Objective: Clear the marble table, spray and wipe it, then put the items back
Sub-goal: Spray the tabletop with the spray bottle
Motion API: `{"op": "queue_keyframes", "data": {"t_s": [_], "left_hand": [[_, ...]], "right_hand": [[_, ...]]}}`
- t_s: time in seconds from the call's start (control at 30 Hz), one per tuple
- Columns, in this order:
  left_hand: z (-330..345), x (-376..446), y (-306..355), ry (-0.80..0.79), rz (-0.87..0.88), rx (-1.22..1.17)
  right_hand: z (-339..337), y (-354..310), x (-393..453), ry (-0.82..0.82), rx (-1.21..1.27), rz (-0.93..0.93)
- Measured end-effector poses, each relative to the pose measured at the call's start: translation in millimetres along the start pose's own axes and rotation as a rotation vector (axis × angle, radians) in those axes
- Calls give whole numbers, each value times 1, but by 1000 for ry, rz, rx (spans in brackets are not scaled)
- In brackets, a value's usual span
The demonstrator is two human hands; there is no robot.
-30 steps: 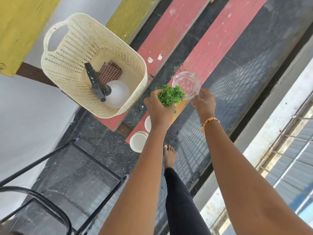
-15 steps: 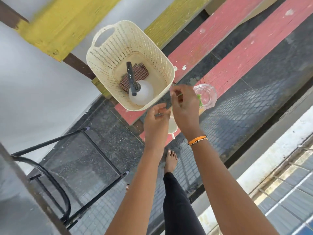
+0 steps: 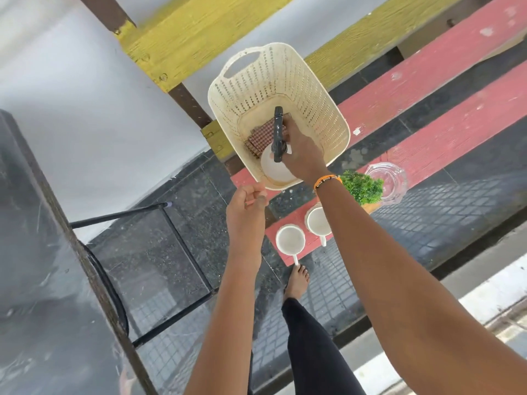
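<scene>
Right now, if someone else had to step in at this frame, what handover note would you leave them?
Right hand: inside the cream basket, fingers around the spray bottle; checked cloth lies under it.
Left hand: loosely curled, holding nothing, just outside the basket's near rim.
Set on the red bench: two white mugs, a small green plant, a glass ashtray.
Done: those items are off the table and parked on the bench.
Left: lift out bottle and cloth, spray and wipe the marble table at the left, then return the items.
</scene>
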State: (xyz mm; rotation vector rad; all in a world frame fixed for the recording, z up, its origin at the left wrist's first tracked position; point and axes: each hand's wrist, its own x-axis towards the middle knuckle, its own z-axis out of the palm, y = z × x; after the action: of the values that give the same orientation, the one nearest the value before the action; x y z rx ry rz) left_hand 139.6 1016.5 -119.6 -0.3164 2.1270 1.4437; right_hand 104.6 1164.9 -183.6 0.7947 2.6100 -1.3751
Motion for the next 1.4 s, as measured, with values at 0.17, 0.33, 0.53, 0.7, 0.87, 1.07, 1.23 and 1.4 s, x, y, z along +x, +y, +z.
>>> {"op": "queue_keyframes", "data": {"t_s": [0.17,0.33,0.53,0.7,0.87,1.07,1.23,1.4], "left_hand": [[-21,-11,2,-6,10,-8],[-54,-23,8,33,25,-67],[-112,-54,24,100,130,-191],[-189,-100,30,194,233,-294],[-285,-153,10,322,315,-416],[-401,-218,-47,495,279,-521],[-492,-270,-100,642,256,-565],[-569,-307,-146,793,290,-635]], "right_hand": [[5,-10,-9,9,68,-7],[8,-51,-35,179,190,-221],[2,-135,-83,233,208,-435],[27,-212,-143,94,192,-561],[91,-278,-223,-87,276,-646],[178,-344,-320,-205,436,-613],[254,-386,-397,-326,578,-478],[327,-425,-444,-541,527,-519]]}}
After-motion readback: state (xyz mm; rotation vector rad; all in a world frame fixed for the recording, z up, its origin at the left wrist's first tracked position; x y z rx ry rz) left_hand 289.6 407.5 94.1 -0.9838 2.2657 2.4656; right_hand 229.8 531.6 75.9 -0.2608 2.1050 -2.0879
